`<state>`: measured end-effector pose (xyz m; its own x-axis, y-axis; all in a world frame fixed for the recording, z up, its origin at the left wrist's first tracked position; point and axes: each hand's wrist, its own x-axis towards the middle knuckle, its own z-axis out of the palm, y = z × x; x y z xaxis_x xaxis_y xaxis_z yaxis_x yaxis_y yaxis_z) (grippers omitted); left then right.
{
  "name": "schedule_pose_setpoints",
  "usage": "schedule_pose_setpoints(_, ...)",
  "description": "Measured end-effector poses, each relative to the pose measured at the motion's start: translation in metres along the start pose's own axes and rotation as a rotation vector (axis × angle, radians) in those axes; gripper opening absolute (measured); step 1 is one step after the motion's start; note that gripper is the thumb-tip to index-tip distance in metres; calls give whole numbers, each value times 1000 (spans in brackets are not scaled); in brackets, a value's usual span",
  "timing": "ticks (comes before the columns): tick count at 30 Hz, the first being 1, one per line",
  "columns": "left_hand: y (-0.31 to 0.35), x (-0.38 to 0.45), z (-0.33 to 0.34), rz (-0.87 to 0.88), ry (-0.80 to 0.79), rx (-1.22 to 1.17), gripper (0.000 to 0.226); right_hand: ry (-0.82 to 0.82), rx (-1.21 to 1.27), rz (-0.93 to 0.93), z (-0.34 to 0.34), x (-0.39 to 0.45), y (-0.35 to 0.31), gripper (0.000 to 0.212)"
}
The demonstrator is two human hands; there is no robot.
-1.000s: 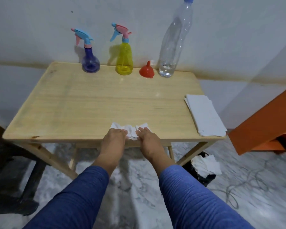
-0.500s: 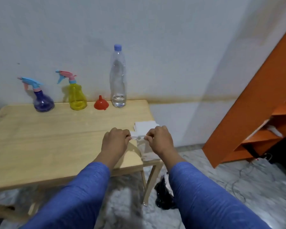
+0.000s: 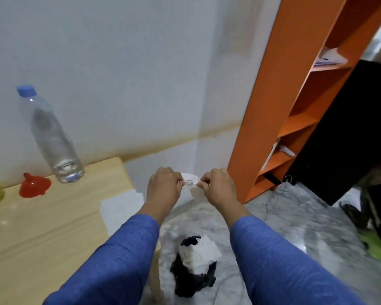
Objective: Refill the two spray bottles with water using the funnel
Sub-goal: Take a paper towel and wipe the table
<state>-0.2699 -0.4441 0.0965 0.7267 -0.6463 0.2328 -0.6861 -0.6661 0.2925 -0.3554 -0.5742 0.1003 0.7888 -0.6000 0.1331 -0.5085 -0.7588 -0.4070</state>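
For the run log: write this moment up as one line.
hands: left hand and right hand pinch crumpled tissue | position: over bin bag, off table | funnel: untouched

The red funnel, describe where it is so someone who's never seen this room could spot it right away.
Find the wooden table against the white wall. Along its back edge, the funnel sits upside down, spout up, just left of the tall clear water bottle with the blue cap. It is the only red, low, dome-shaped thing there.

Head view, angled down, close
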Motion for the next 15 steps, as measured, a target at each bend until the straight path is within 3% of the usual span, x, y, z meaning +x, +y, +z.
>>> schedule_pose_setpoints(8,41,37,124,77,-219,-145,25,-68,-38,226,49,17,102,16)
schedule_pose_setpoints(10,43,29,162,60,-305,-146,22,-131,-27,274,75,11,127,16)
schedule_pose_setpoints(13,39,20,222,45,-290,-164,4,-239,-3,346,122,2,164,17)
schedule_pose_setpoints(15,34,12,260,18,-365,-101,12,-313,1,365,155,-1,185,18)
